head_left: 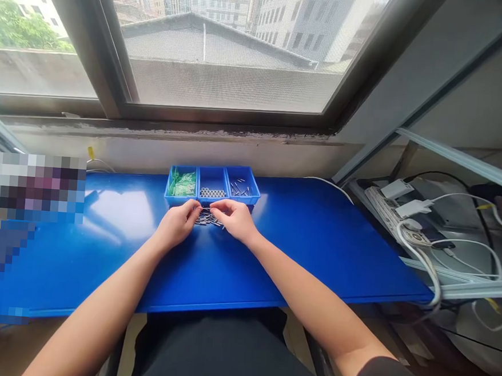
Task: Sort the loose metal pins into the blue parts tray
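Note:
My left hand (178, 223) and my right hand (235, 218) rest close together on the blue table (316, 238), fingers curled in pinches over a small pile of thin metal pins (208, 218). What each pinch holds is too small to name. Right behind the hands stand three small blue bins side by side. The left bin (182, 184) holds green pieces, the middle bin (212, 185) has short silver cylinders, and the right bin (243, 186) contains loose metal pins.
A window with a mesh screen (225, 66) runs along the wall behind the table. To the right, past the table edge, a power strip (393, 215) with white plugs and several cables lies on a metal frame. A blurred patch covers the far left.

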Available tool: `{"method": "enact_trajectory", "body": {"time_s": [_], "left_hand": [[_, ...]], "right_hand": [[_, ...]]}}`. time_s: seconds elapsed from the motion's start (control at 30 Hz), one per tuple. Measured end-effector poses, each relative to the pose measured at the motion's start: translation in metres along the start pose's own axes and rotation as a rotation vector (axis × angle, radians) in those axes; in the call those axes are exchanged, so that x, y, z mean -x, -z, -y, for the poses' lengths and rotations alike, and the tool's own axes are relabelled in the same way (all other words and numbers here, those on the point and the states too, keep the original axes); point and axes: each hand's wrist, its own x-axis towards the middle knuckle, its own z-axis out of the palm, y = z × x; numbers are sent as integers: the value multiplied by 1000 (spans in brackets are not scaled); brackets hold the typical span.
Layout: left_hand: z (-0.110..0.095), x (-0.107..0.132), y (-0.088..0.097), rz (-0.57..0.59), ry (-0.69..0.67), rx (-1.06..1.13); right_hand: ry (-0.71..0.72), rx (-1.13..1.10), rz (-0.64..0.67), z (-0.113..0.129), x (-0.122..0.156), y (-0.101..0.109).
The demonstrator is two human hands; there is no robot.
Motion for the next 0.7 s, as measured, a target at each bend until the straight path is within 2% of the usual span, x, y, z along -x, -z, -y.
{"method": "enact_trajectory", "body": {"time_s": [0.23,0.47,0.7], "left_hand": [[0,1,-1,-29,-11,22],[2,0,1,19,-22,12],[1,1,-1,-16,-13,12]], "right_hand": [[-26,-61,10,-4,-2,0],[-37,-57,17,-2,-2,0],[-23,-64,20,-2,-1,-1]]}}
